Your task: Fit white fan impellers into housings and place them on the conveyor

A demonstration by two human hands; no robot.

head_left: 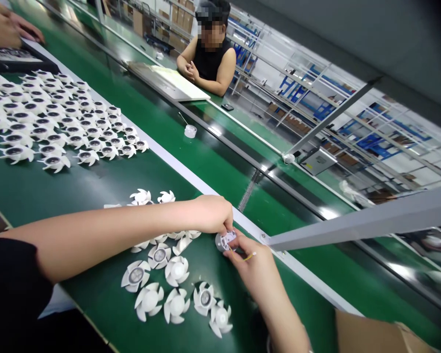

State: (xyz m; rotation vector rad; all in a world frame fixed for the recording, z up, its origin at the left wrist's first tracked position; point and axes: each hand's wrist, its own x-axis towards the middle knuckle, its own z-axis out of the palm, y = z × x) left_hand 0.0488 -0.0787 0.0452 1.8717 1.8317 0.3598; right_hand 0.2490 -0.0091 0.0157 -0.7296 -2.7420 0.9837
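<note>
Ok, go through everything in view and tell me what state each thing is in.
left hand: fingertips on the held fan
right hand: pinching the swab against the held fan
held fan: tilted between both hands
swab: yellow, sticking out past the fingers
near fans: loose, domes or dark centres up
far fans: packed together, dark centres up
tub: lidded, thin stick poking out

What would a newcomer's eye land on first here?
White plastic fan rotors scattered on the green conveyor belt stand out first, with a dense crowd of them at upper left. At the belt's near edge, the left hand and right hand meet over one rotor; a co-worker sits across the line.
</note>
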